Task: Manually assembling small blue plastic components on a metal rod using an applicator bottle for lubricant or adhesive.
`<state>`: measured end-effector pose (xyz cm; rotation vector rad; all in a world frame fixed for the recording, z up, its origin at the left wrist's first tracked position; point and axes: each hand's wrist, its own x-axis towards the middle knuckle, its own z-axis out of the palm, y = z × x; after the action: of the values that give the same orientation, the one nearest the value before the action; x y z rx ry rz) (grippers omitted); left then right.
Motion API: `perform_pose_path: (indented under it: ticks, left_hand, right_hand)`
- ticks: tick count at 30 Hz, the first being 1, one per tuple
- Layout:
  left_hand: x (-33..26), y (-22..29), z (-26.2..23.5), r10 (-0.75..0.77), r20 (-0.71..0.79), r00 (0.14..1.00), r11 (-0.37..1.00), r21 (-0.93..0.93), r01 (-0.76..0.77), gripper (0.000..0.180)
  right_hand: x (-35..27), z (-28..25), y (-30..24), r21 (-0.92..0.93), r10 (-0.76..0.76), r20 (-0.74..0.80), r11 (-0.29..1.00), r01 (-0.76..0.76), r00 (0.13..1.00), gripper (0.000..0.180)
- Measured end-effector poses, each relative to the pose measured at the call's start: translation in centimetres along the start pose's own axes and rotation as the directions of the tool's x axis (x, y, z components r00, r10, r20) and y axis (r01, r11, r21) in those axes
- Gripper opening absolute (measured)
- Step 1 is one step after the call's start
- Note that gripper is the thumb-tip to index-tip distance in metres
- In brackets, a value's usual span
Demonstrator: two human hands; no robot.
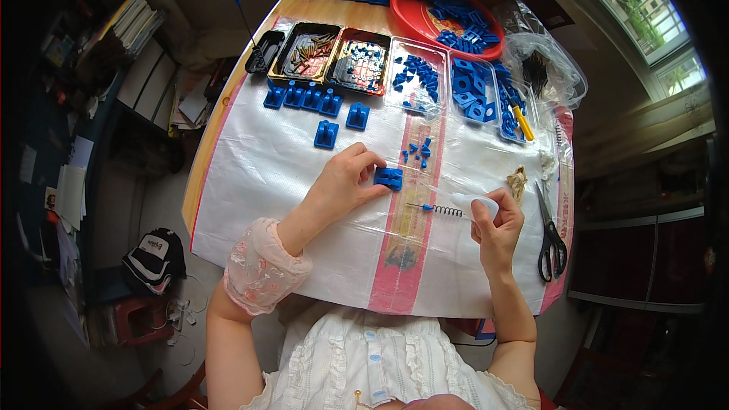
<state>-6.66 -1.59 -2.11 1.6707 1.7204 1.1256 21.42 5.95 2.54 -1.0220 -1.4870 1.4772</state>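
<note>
My left hand (351, 175) pinches a small blue plastic block (389, 179) between thumb and fingers, down on the white sheet. A translucent white squeeze bottle with a thin nozzle (465, 201) is gripped in my right hand (499, 229), its tip pointing toward the block. Just below the nozzle lies a dark coil spring (448, 211) with a blue piece and a thin pin at its left end. Several tiny blue pieces (420, 152) lie loose beyond the block. Farther off stand two blue bracket-like parts (326, 134) and a row of similar ones (304, 99).
Black trays of brass-coloured pieces (311, 53) and small nuts (361, 61) line the back, beside clear boxes of blue parts (416, 76). A red basin (486, 49) stands behind. Black scissors (552, 247) lie at the right; a yellow-handled tool (523, 123) rests in a box.
</note>
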Motion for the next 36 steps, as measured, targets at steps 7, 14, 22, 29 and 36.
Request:
perform_pose_path:
  ticks: [7,14,22,29,36]
  left_hand:
    - [0.0,0.1,0.0,0.003,-0.008,1.0,1.0,-0.01,-0.003,0.036]
    - [0.0,0.0,0.0,0.002,-0.007,1.0,1.0,-0.006,-0.002,0.036]
    - [0.0,0.1,0.0,-0.003,-0.002,1.0,1.0,0.005,0.003,0.037]
    - [0.0,0.1,0.0,0.01,-0.012,1.0,1.0,-0.002,-0.01,0.038]
    - [0.0,0.1,0.0,0.009,-0.012,1.0,1.0,-0.005,-0.009,0.038]
  right_hand:
    - [0.0,0.0,-0.1,0.012,0.001,0.001,1.0,-0.001,1.0,0.018]
    - [0.0,0.0,-0.1,0.028,-0.002,0.001,1.0,0.002,1.0,0.017]
    - [0.9,-1.3,1.0,0.277,0.007,0.033,0.961,-0.016,0.999,0.017]
    - [2.4,-2.0,1.8,0.331,0.019,0.042,0.943,-0.032,0.999,0.017]
    - [3.5,-2.9,1.7,0.236,-0.084,-0.007,0.968,0.083,0.996,0.025]
